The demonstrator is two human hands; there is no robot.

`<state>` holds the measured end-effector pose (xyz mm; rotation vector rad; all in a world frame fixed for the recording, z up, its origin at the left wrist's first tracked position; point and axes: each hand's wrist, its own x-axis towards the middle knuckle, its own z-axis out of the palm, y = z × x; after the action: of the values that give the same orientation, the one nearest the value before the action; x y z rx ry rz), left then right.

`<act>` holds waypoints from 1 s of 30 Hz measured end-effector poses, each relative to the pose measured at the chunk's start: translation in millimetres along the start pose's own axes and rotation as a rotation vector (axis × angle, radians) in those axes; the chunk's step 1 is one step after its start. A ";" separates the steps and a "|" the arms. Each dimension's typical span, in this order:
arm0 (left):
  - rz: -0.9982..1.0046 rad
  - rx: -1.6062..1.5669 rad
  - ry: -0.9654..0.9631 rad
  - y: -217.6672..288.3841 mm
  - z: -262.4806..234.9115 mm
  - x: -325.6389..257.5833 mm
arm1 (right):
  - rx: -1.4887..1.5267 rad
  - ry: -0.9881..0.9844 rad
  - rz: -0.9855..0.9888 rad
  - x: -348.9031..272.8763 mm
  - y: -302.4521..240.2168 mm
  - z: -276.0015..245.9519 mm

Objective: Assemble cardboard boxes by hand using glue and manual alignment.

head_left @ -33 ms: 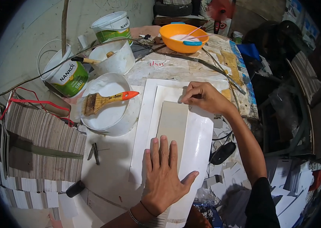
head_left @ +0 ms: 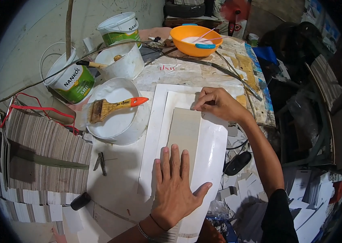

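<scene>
A long beige cardboard strip (head_left: pixel 185 127) lies on white sheets (head_left: pixel 213 148) in front of me. My left hand (head_left: pixel 175 188) is flat on the strip's nearer part, fingers spread and thumb out to the right, covering some of it. At the strip's far right corner, my right hand (head_left: pixel 215 104) has thumb and forefinger pinched on the cardboard. Left of the sheets is a white tub (head_left: pixel 132 127) of white paste, with a wide paintbrush (head_left: pixel 114 108) resting across it, its orange-tipped handle pointing right.
Tall stacks of cut board (head_left: pixel 45 141) tied with red cord stand on the left. Behind the tub are another white bucket (head_left: pixel 128 65), two green-and-white pails (head_left: pixel 72 83) and an orange basin (head_left: pixel 179 42). A small dark clip-like tool (head_left: pixel 102 163) lies nearby. Paper scraps (head_left: pixel 250 188) litter the right.
</scene>
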<state>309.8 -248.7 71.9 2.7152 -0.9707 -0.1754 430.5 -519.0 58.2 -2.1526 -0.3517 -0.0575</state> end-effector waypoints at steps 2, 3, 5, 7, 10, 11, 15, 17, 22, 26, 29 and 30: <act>0.003 0.000 0.006 -0.4 1.0 -0.4 | -0.007 -0.004 0.013 -0.3 -1.2 0.1; 0.004 -0.004 0.006 -0.9 1.5 -0.6 | -0.009 -0.009 0.022 -0.8 -1.9 0.9; 0.004 -0.008 0.007 -1.4 1.6 -0.7 | -0.013 -0.014 0.030 -1.6 -1.8 2.6; 0.005 -0.010 -0.007 -1.7 0.9 -1.1 | 0.050 -0.002 0.039 -1.7 0.9 5.4; 0.008 -0.006 0.000 -1.2 0.5 -1.4 | 0.038 0.002 0.025 -2.2 2.3 5.4; 0.006 -0.006 0.000 -1.1 0.4 -1.6 | 0.039 0.000 0.024 -2.2 1.7 6.1; 0.013 -0.011 0.007 -0.8 -0.3 -1.0 | 0.064 0.014 0.044 -3.9 2.0 6.5; 0.013 -0.010 0.008 -0.5 -0.3 -1.1 | 0.062 0.011 0.031 -3.9 3.9 6.7; 0.014 -0.021 0.038 -1.1 2.3 -1.7 | 0.056 0.024 0.037 -4.5 3.9 8.6; 0.016 -0.017 0.036 -1.0 2.0 -2.0 | 0.057 0.030 0.030 -4.9 3.9 8.8; 0.004 -0.024 0.009 -1.2 2.2 -3.0 | 0.090 0.027 0.067 -4.3 1.7 9.9; 0.003 -0.019 0.008 -0.8 2.0 -3.2 | 0.088 0.025 0.074 -4.5 1.8 9.6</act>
<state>307.4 -246.5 69.9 2.6952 -0.9656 -0.1722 425.8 -513.2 50.5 -2.0737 -0.2551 -0.0262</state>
